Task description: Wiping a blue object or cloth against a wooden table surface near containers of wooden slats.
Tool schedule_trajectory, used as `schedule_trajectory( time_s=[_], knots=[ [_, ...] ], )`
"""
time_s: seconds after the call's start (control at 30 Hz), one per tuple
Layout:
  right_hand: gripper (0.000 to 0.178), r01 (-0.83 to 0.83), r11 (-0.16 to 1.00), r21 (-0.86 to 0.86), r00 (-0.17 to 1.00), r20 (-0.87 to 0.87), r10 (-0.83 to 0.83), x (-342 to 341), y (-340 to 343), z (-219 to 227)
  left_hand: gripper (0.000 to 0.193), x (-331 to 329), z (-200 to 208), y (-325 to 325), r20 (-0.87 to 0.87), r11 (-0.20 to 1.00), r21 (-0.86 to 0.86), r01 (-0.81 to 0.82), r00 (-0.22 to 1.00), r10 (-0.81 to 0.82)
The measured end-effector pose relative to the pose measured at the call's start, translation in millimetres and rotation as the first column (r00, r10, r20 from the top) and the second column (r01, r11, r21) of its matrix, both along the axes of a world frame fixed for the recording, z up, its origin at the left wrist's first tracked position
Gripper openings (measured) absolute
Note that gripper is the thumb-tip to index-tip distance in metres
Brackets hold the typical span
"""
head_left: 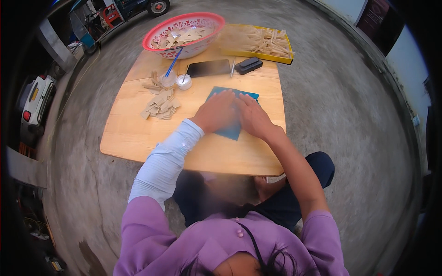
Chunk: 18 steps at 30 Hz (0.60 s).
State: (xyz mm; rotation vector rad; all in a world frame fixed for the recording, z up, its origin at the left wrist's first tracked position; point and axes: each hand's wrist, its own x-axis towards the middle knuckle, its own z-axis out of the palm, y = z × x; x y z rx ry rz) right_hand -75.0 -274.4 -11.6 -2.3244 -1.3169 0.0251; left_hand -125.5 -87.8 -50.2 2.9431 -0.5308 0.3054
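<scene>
A teal sheet (231, 133), which looks like cloth, lies near the middle of the wooden table. Both hands rest on it, their fingertips close together. My left hand (217, 112), with a pale blue sleeve cover on the forearm, has its fingers stretched forward on the sheet. Beside it, my right hand (254, 118) also lies with fingers extended and pressed down. Anything beneath the fingers is hidden, and a haze blurs the gap between the hands. Left of them is a loose pile of small tan pieces (161, 105), nearest my left hand.
The wooden table (133, 133) holds a red-rimmed basin (182, 51) of tan pieces and a yellow box (289, 58) of thin pale rolls. A black phone (208, 68), black case (248, 65), small white jar (184, 83) and blue stick (173, 63) stand beyond my hands.
</scene>
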Motion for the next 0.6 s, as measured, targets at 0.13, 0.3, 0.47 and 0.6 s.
schedule_trajectory(
  time_s=[0.13, 0.3, 0.47, 0.6],
  knots=[
    [0.047, -0.089, 0.996, -0.024, 0.99, -0.116, 0.086, 18, 33, -25, 0.051, -25, 8, 10, -0.075, 0.973, -0.134, -0.19, 0.981, 0.181],
    [0.033, -0.162, 0.961, 0.224, 0.96, 0.262, 0.101, -24, 52, -73, 0.056, -91, -4, 13, -0.022, 0.946, -0.154, -0.285, 0.958, 0.285],
    [0.037, -0.234, 0.955, 0.18, 0.921, 0.356, 0.159, -102, 25, -42, 0.058, -158, 7, -16, -0.066, 0.91, -0.191, -0.368, 0.93, 0.362],
    [0.047, -0.196, 0.965, 0.174, 0.969, 0.186, 0.163, -124, -8, -30, 0.058, -177, 14, -44, -0.109, 0.902, -0.188, -0.388, 0.921, 0.374]
  ],
)
